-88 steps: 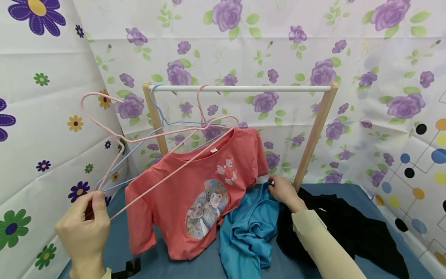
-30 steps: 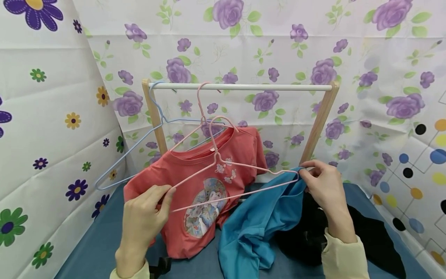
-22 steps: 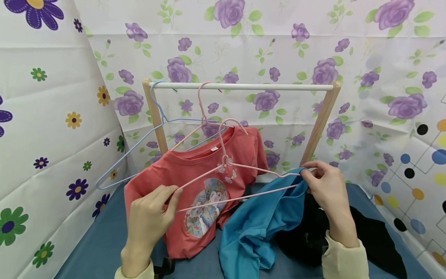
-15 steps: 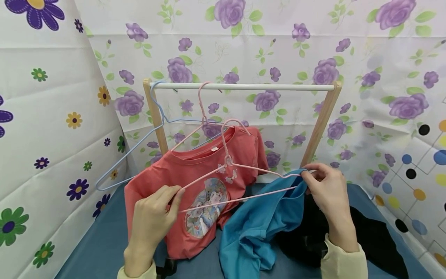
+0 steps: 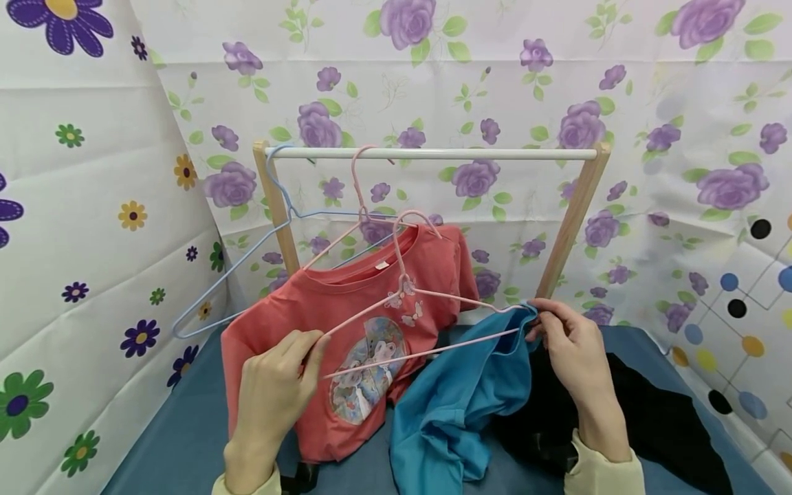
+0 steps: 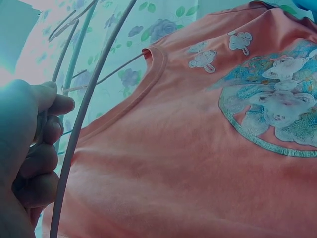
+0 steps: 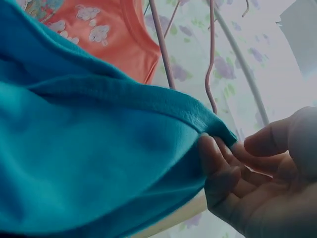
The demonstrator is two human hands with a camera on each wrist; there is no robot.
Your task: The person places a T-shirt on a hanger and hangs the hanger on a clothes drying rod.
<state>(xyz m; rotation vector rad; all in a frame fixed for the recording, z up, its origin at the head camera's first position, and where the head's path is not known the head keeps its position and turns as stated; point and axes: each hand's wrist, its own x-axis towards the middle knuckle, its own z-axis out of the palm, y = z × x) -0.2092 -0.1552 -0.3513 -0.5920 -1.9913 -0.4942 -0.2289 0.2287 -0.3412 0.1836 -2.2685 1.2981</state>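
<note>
Presently, left hand (image 5: 275, 385): curled fingers are gripping the hanger (image 5: 403, 278), apparently steadying it.
Right hand (image 5: 572, 344): thumb and fingers are pinching the edge of the blue garment (image 5: 458, 402), seemingly holding its opening apart.
Hanger: spanning in front of the red shirt (image 5: 340, 292), its right end apparently sitting inside that opening.
Blue garment: lower folds are resting on the table (image 5: 176, 426), likely lightening the pinch.
</note>
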